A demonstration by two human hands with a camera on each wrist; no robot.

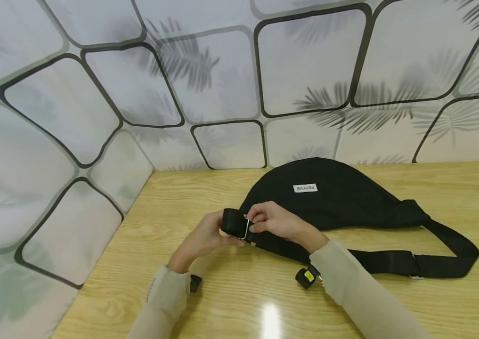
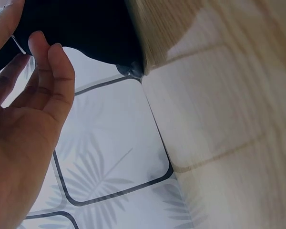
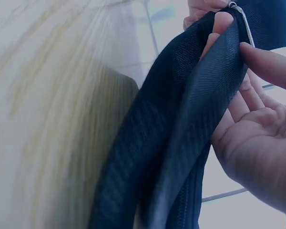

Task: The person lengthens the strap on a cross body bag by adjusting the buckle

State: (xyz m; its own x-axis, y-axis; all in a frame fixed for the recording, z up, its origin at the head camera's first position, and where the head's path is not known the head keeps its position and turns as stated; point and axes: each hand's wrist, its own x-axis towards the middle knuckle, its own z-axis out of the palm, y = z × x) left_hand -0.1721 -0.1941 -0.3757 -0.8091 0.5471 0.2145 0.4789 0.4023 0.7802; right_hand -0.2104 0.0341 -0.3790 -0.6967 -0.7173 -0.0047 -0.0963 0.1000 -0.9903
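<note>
A black waist bag (image 1: 328, 197) lies on the table, its white label upside down. At its left end a black strap is folded into a loop (image 1: 232, 222) beside a silver metal slider (image 1: 246, 229). My left hand (image 1: 205, 235) holds that loop, fingers behind it and thumb below. With thumb and fingers, my right hand (image 1: 279, 221) pinches the strap just right of the slider. In the right wrist view, two layers of webbing (image 3: 200, 90) run down from the slider (image 3: 243, 19), with fingertips showing between them.
The bag's long strap (image 1: 447, 266) curves round at the right, with another metal slider (image 1: 414, 266). A small black piece with a yellow patch (image 1: 309, 276) sits by the right sleeve, and another black piece (image 1: 195, 283) by the left. A patterned wall (image 1: 231, 146) borders the wooden table (image 1: 146, 226).
</note>
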